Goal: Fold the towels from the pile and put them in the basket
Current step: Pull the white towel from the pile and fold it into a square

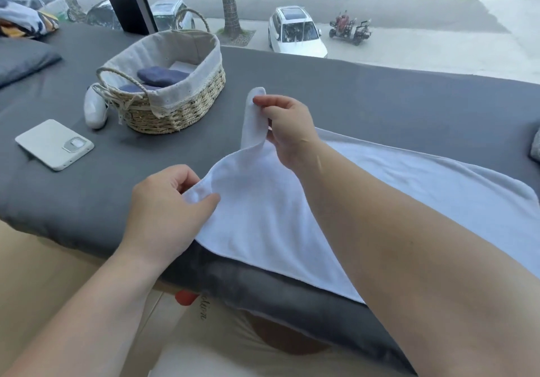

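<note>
Counted here: one left hand [169,210], one right hand [289,131], one white towel [409,178], one woven basket [175,107] holding two dark blue towels [162,75] [134,87], one phone [54,144], one white handheld device [95,110], one grey pillow [23,58].

Script [202,309] on beige fabric [225,335] (partly hidden) is illegible.

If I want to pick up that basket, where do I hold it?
Probably by its two rope handles, the near handle and the far handle, one hand on each, coming from above. They arch up over the short ends of the basket, leaving room for fingers. The woven sides look too wide for one hand, and lifting both ends should keep the dark towels inside level.
</note>
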